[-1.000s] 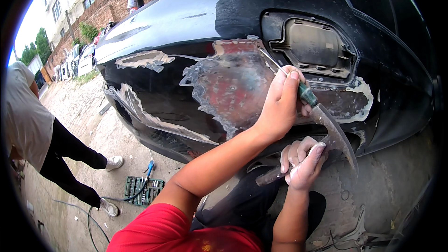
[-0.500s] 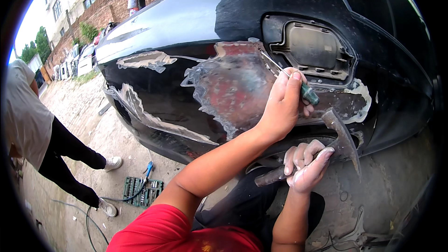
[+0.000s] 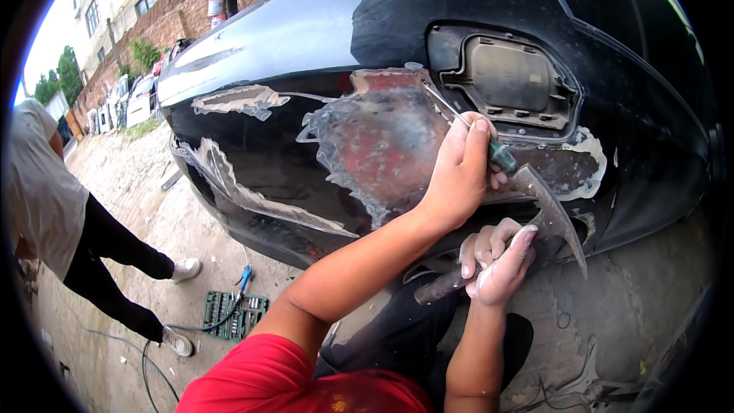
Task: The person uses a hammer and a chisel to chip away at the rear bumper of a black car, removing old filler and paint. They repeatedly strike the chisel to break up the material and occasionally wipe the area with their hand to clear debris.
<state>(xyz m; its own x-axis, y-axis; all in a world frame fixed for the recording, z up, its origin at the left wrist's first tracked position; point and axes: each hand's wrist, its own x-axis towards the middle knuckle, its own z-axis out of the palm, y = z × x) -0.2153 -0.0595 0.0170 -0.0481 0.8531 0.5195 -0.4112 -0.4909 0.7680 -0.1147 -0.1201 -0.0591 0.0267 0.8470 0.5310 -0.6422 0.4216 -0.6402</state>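
- Landmark: the recess (image 3: 511, 69) in the dark car body (image 3: 397, 0); all places taken from it.
- Left hand (image 3: 461, 162): closed round the green-handled screwdriver (image 3: 501, 155), just below the recess. Shaft slants up and left, tip near the recess's left edge; whether it bears on metal, I cannot tell.
- Right hand (image 3: 498, 260): wrapped round the hammer (image 3: 558, 218), farther below the recess. One head end lies at the screwdriver's butt; touching or slightly apart, unclear.
- Screwdriver, judged: light, rigid; handle probably hard, slippery if dusty. Best held mid-handle, butt left bare.
- Hammer, judged: head-heavy, stiff, not fragile. My pale-dusted fingers grip close under the head, favouring control; lower on the handle should give more force.
- Stripped patch (image 3: 382, 145), left of the recess: likely thin sheet, dentable; its ragged edge probably brittle.
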